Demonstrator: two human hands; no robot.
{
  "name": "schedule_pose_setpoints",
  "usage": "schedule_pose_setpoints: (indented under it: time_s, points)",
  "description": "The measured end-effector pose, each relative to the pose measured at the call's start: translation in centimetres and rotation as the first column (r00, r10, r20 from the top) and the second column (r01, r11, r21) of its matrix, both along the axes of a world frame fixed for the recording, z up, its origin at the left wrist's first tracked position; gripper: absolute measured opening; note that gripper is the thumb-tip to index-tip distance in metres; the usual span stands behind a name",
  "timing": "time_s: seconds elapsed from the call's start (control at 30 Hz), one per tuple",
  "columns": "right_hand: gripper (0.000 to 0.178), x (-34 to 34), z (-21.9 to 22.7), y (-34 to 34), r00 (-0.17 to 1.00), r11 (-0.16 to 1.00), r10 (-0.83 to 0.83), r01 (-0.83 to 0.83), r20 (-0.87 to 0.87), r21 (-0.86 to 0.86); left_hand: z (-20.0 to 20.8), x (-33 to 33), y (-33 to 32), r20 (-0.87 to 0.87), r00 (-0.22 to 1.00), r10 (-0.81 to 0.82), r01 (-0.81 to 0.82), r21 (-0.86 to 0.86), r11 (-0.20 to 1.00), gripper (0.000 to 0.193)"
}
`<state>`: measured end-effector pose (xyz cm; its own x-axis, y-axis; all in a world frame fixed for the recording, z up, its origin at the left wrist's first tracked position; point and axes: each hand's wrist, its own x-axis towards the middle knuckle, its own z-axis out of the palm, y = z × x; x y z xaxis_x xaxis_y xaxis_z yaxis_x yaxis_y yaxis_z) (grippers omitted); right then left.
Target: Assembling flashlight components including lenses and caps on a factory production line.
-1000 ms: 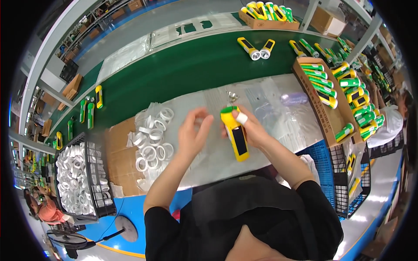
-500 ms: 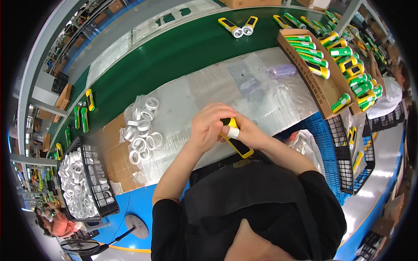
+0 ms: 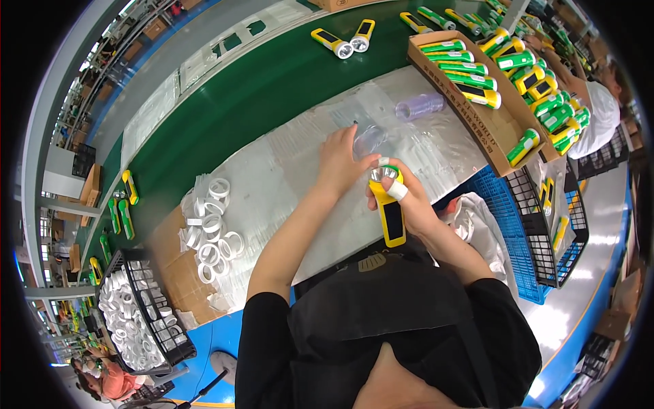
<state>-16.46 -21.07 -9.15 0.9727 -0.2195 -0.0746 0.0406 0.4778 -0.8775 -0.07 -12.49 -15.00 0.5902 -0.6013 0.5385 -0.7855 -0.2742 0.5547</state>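
Observation:
My right hand (image 3: 413,204) grips a yellow flashlight (image 3: 393,221) with a dark panel on its side. Its shiny reflector faces up at the open head, and white tape wraps some of my fingers. My left hand (image 3: 338,162) reaches over the plastic-covered worktop, fingers stretched and thumb apart, beside some clear round plastic pieces (image 3: 373,140). Whether it touches them is hard to make out. Farther right lies a purplish, see-through cylindrical stack (image 3: 419,107). White rings (image 3: 211,225) are spread in a loose pile to the left.
A cardboard box (image 3: 470,112) of green and yellow flashlights stands at the right, above a blue crate (image 3: 507,225). A black basket (image 3: 153,300) full of white rings is at lower left. Two flashlights (image 3: 340,42) lie on the green surface (image 3: 259,88). A co-worker (image 3: 599,102) sits far right.
Both hands were together around the flashlight. My left hand has let go and moved up toward the clear pieces. The flashlight, now in my right hand, shows its reflector upward; the view has shifted slightly.

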Motion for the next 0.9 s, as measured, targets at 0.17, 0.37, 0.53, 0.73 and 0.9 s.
schedule_pose_setpoints:
  time_s: [0.17, 0.37, 0.53, 0.73, 0.9]
  points:
    - [0.046, -0.5, -0.1, -0.7, 0.999, 0.998, -0.049, 0.048, -0.021, -0.038, -0.7, 1.2, -0.1, 0.033, 0.999, -0.014, 0.009, 0.13, 0.991, 0.06]
    - [0.047, 0.9, 0.3, -0.3, 0.999, 0.999, 0.035, -0.035, -0.007, -0.036, 1.8, 0.5, 3.5, -0.115, 0.993, -0.022, 0.011, -0.096, 0.995, 0.052]
    - [0.049, 2.6, 0.9, 1.6, 0.986, 0.985, 0.166, -0.165, 0.031, -0.043, 7.7, -3.3, 8.4, -0.027, 0.951, -0.309, 0.3, -0.18, 0.937, 0.035]
    - [0.039, 5.2, 1.5, 4.7, 0.912, 0.891, 0.41, -0.393, 0.032, -0.226, 7.3, -3.9, 12.5, 0.102, 0.969, -0.225, 0.24, -0.182, 0.953, 0.035]
    - [0.041, 7.7, 0.4, 7.5, 0.882, 0.88, 0.467, -0.457, 0.06, -0.131, 6.3, -2.7, 13.8, 0.088, 0.978, -0.189, 0.207, -0.282, 0.937, 0.033]
